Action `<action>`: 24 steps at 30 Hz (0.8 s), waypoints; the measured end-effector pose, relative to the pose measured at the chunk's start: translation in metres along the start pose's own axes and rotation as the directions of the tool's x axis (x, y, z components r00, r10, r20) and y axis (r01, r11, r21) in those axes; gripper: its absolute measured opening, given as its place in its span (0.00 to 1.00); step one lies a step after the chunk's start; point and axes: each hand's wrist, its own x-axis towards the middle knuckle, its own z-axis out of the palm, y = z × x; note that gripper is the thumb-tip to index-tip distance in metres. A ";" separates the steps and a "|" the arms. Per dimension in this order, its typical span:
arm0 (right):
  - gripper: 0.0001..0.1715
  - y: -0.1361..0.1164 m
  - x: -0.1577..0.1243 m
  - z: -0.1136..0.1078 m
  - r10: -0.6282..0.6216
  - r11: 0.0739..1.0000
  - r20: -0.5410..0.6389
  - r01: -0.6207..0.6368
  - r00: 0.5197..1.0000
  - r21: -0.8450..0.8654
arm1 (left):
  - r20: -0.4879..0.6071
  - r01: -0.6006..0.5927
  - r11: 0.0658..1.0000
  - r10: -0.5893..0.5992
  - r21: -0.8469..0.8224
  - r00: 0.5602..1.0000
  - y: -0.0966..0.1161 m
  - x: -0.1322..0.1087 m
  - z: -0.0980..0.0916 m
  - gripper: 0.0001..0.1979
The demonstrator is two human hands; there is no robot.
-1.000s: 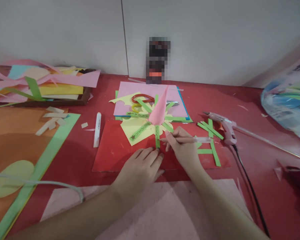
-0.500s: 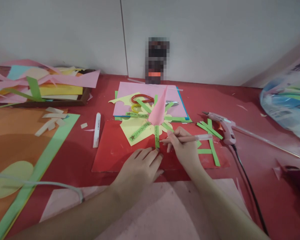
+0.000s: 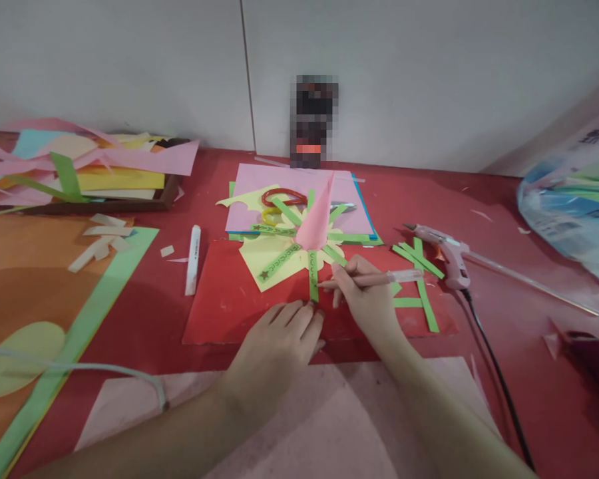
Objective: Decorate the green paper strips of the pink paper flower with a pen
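My right hand [image 3: 372,296] grips a pinkish pen [image 3: 374,279], whose tip meets the side of a green paper strip [image 3: 313,276]. Small dark curved marks run down that strip. At its near end, my left hand [image 3: 282,336] has its fingers together and closed on the strip's tip; the thumb is mostly tucked under. The strip comes out from below a pink paper cone [image 3: 315,223] standing on a pale yellow scalloped paper flower [image 3: 333,258]. Other green strips fan out around the cone, two on the left marked with curls and a star.
A hot glue gun [image 3: 449,256] and loose green strips [image 3: 426,303] lie to the right. Scissors with red handles [image 3: 284,196] rest on pink paper [image 3: 259,179] behind. To the left are a white marker [image 3: 193,259] and a tray [image 3: 167,196] of paper scraps.
The pen tip has moved slightly down along the green strip. My left hand has shifted a little toward me, showing more of the strip's end.
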 end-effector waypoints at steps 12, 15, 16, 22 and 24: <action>0.19 -0.001 -0.001 0.001 -0.004 1.000 0.038 0.005 0.999 -0.024 | -0.001 -0.005 1.000 0.005 0.014 1.000 0.000 0.000 -0.001 0.11; 0.18 -0.001 0.000 0.000 0.000 1.000 0.007 0.000 1.000 -0.008 | 0.003 -0.013 0.999 0.013 0.032 1.000 0.001 -0.002 -0.002 0.12; 0.18 -0.001 0.000 0.000 -0.007 1.000 -0.010 0.007 1.000 0.011 | 0.006 -0.020 0.999 0.020 0.039 1.000 0.001 -0.002 -0.002 0.12; 0.18 -0.004 -0.003 0.000 -0.049 0.995 -0.061 0.054 0.997 0.081 | 0.029 -0.065 0.996 0.063 0.064 0.998 0.002 -0.004 -0.001 0.13; 0.18 -0.004 -0.004 0.001 -0.026 0.997 -0.037 0.028 0.999 0.067 | 0.035 -0.060 0.996 0.058 0.064 0.998 0.002 -0.004 -0.001 0.13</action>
